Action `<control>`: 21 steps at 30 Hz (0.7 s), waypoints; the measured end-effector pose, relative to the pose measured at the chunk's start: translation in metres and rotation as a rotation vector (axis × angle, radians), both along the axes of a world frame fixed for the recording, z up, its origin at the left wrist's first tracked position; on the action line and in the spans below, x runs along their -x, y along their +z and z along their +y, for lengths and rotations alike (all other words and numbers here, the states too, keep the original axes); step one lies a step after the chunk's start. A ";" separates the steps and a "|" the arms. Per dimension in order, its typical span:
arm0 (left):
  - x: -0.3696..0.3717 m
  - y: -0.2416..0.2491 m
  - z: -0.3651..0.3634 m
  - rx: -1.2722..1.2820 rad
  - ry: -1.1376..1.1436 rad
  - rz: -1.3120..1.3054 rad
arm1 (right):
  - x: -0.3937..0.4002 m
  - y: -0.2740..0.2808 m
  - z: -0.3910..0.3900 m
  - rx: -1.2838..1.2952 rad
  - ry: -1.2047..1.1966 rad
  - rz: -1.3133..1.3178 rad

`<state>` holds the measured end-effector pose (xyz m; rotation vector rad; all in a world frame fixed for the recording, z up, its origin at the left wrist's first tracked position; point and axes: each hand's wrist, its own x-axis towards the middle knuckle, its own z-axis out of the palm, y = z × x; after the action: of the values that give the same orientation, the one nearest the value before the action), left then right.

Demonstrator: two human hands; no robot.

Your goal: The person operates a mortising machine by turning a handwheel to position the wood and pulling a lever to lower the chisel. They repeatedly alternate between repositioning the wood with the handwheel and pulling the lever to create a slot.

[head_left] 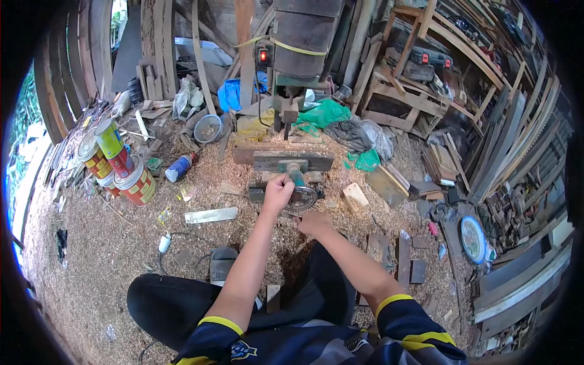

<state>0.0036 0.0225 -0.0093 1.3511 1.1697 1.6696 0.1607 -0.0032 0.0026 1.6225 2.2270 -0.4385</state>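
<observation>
A drilling or mortising machine (291, 109) stands ahead, its bit pointing down at a wooden piece (249, 156) held in the clamp (313, 162). Below the clamp is a round metal handwheel (303, 198). My left hand (280, 191) is closed at the wheel's upper left, its fingers wrapped round something I cannot make out. My right hand (313, 224) is closed just under the wheel, near its lower rim; what its fingers hold is hidden.
Paint cans (135, 182) and a blue spray can (180, 168) stand or lie at the left. A wooden block (355, 198) and a pale board (211, 215) lie on the shavings. Stacked timber (517, 140) lines the right side.
</observation>
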 end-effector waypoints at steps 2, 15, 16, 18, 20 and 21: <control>0.000 -0.001 0.000 0.005 -0.022 -0.014 | -0.006 -0.006 0.001 -0.016 -0.005 -0.002; -0.001 0.000 -0.002 0.021 -0.040 -0.060 | -0.001 -0.006 0.000 -0.036 0.013 0.015; -0.001 -0.001 -0.001 -0.002 -0.035 -0.060 | 0.000 -0.007 0.001 -0.049 0.008 0.021; -0.001 -0.002 -0.001 -0.027 -0.028 -0.062 | -0.002 -0.009 0.000 -0.067 0.027 0.025; 0.001 -0.003 -0.002 0.010 -0.048 -0.058 | -0.008 -0.014 -0.004 -0.083 0.044 0.031; 0.001 0.002 -0.006 0.003 -0.052 -0.054 | -0.016 -0.019 -0.004 -0.064 0.042 0.103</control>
<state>0.0030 0.0168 -0.0073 1.3152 1.0975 1.6566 0.1767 -0.0076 -0.0166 1.6152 2.3691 -0.4528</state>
